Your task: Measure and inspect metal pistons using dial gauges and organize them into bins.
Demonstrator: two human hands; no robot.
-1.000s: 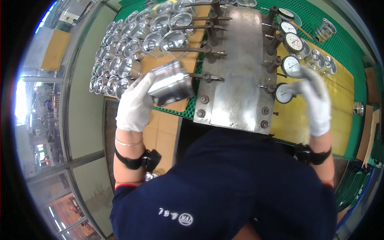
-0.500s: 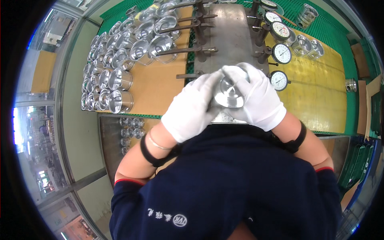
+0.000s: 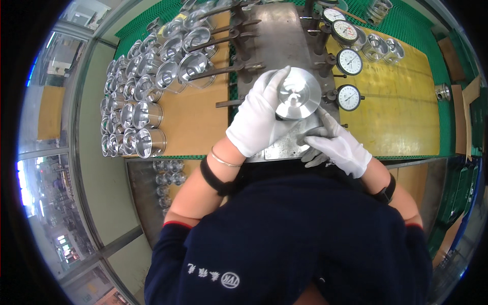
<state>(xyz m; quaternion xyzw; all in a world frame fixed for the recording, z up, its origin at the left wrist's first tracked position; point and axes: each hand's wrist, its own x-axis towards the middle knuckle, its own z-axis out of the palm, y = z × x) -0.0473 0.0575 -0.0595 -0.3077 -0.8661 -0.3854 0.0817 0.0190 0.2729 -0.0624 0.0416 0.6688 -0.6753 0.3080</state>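
Note:
A shiny metal piston (image 3: 300,94) is held up over the steel plate, its round, flat crown facing me. My left hand (image 3: 258,114), in a white glove, is closed round its left side, the thumb lying along the upper rim. Just below and to the right, my right hand (image 3: 338,145) has its fingers apart and partly bent. One of its fingertips reaches the piston's lower right edge; whether it presses there I cannot tell. The glove's fingertips look grey. Beneath both hands is the near end of the steel plate (image 3: 277,30).
Rows of pistons (image 3: 148,116) stand on a brown board (image 3: 195,127) at left. Dial gauges (image 3: 348,97) on posts line the plate's right side, with metal arms (image 3: 223,71) opposite. More pistons (image 3: 376,47) sit on the yellow board (image 3: 391,112); another piston (image 3: 443,92) lies at far right.
My right hand has come away from around the piston, moving down and right, its fingers loosening. My left hand still grips the piston, whose crown now shows more fully. The whole view has shifted slightly.

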